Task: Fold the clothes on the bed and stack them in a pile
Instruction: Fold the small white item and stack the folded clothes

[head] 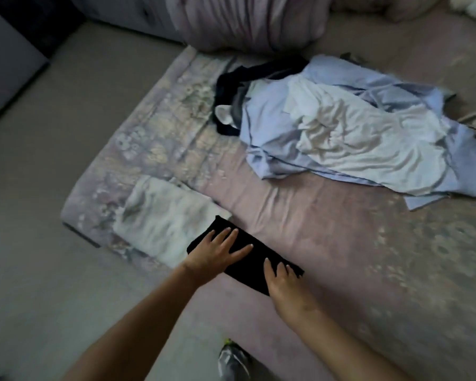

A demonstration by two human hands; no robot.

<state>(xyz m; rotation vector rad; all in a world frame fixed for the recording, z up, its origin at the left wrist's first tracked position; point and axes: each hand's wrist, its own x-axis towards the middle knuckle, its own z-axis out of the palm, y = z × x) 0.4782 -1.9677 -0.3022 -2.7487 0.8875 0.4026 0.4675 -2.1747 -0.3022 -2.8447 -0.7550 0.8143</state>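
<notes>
A small folded black garment (254,258) lies near the bed's front edge. My left hand (217,253) presses flat on its left half with straight, spread fingers. My right hand (282,284) rests on its right end, fingers laid over the cloth. Just left of it sits a folded white garment (165,222) on the bed corner. Farther back is a loose heap: a light blue garment (270,127), a white one (368,141) on top, and a dark navy one (231,81) at its left.
The pink bedspread (300,210) has bare room between the folded pieces and the heap. A bunched duvet (245,20) lies at the head end. Beige floor (39,188) runs along the left, and a grey shoe (232,361) shows below.
</notes>
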